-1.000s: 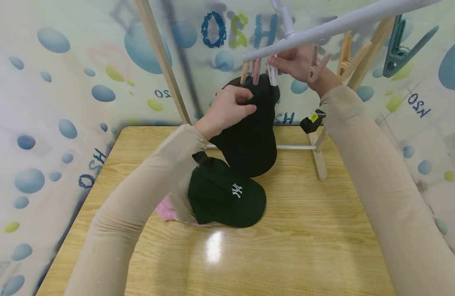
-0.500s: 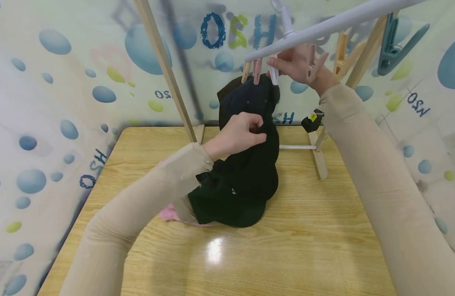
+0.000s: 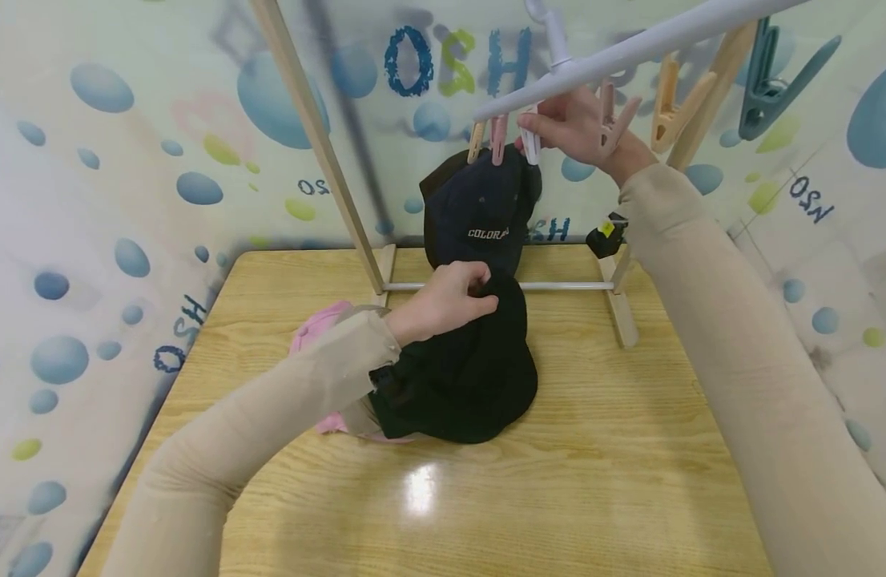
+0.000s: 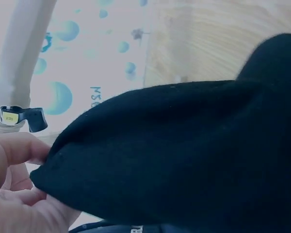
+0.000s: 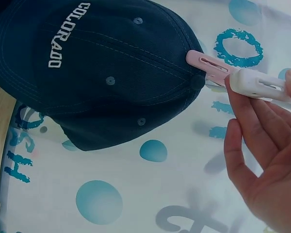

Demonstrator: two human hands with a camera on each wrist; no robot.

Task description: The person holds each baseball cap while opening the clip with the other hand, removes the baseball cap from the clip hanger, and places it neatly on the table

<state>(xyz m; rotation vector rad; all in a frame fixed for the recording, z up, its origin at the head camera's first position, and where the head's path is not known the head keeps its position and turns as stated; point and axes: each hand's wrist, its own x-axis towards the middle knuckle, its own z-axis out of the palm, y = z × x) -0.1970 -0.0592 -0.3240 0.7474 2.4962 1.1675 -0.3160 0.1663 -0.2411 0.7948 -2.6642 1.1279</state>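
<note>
My left hand (image 3: 443, 303) pinches a black cap (image 3: 502, 353) by its crown; in the left wrist view the cloth (image 4: 160, 145) is gathered between thumb and fingers. The black cap hangs brim down, overlapping a dark green cap (image 3: 414, 413) on the table. Up at the rack, my right hand (image 3: 576, 132) pinches a white clothespin (image 5: 262, 85) between thumb and fingers. A navy cap lettered COLORADO (image 3: 479, 212) hangs from a pink clothespin (image 3: 498, 143). Behind it shows a brown cap (image 3: 436, 180), below a yellow clothespin (image 3: 476, 143).
A white bar (image 3: 623, 56) crosses the upper right, carrying more clothespins, among them a dusty pink (image 3: 616, 120), an orange (image 3: 674, 108) and a teal one (image 3: 775, 84). Wooden rack legs (image 3: 619, 312) stand on the table (image 3: 558, 497). A pink cap (image 3: 316, 324) lies under my left forearm.
My left hand has moved down from the clothespins with the black cap, uncovering the navy cap's lettering. The right hand stays at the white clothespin.
</note>
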